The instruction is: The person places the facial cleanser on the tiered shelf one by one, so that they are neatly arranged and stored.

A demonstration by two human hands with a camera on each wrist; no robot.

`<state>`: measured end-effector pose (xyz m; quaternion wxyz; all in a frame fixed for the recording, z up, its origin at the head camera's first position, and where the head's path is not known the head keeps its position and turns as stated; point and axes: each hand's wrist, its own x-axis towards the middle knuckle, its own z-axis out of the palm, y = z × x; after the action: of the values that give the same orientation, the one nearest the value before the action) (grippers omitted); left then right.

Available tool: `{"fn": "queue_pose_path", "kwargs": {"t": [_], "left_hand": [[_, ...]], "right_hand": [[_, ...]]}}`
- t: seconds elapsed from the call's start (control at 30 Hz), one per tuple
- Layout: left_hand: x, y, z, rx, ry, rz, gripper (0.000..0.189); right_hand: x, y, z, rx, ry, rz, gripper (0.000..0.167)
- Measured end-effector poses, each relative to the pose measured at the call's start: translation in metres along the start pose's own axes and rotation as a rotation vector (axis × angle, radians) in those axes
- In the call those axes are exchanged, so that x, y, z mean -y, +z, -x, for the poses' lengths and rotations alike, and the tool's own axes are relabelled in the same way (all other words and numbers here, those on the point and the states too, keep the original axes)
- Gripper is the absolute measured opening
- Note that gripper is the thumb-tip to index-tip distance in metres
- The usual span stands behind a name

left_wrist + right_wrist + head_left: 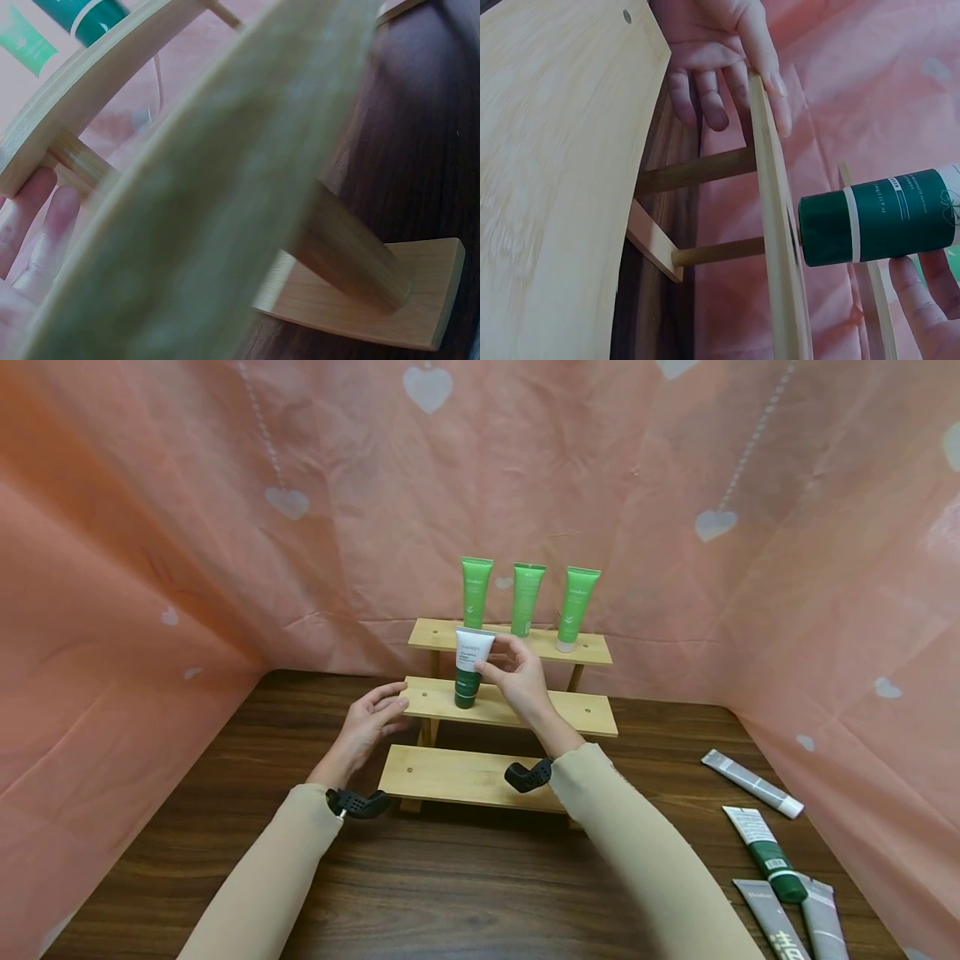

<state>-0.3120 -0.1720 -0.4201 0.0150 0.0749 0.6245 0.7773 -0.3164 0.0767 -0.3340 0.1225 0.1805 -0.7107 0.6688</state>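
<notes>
Nearest me, at the lower right of the frame, two grey tubes (768,914) lie on the dark tabletop (420,877) beside a white-and-green tube (757,839); a slim grey tube (752,783) lies just beyond. The bottom board (450,774) of the wooden stand sits at lower centre. Past it, left of centre, the left hand (369,720) has its fingers loosely parted about the left end of the middle board (555,703); whether it bears any weight I can't tell. At centre, the right hand (521,681) pinches the upper part of another white-and-green tube, the upright one (467,685), cap down over that board; I can't make out whether the cap touches the wood. That narrow cap worries me: released while leaning, the top-heavy tube could topple, and a bump from the left hand could jolt the whole stand. Farther back, on the top board (435,633), three light-green tubes (527,597) stand on their caps before the pink curtain (637,510), likely the first to fall if knuckles brush them.
</notes>
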Motion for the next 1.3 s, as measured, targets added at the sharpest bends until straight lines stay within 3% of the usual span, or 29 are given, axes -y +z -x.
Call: {"fn": "queue_pose_path", "kwargs": {"t": [0.33, 0.67, 0.93, 1.3], "left_hand": [[0.002, 0.003, -0.001, 0.011, -0.005, 0.0, 0.049], [0.0, 0.005, 0.001, 0.012, 0.007, -0.021, 0.049], [0.0, 0.002, 0.003, 0.008, 0.008, -0.005, 0.05], [-0.002, 0.004, 0.002, 0.003, 0.004, -0.011, 0.049]], "right_hand": [[-0.004, 0.005, 0.0, 0.027, -0.001, -0.046, 0.039], [-0.005, 0.002, 0.0, 0.069, 0.123, -0.084, 0.039], [-0.004, -0.015, 0.007, 0.14, 0.196, -0.166, 0.035], [-0.003, -0.039, 0.027, 0.136, 0.276, -0.193, 0.029]]}}
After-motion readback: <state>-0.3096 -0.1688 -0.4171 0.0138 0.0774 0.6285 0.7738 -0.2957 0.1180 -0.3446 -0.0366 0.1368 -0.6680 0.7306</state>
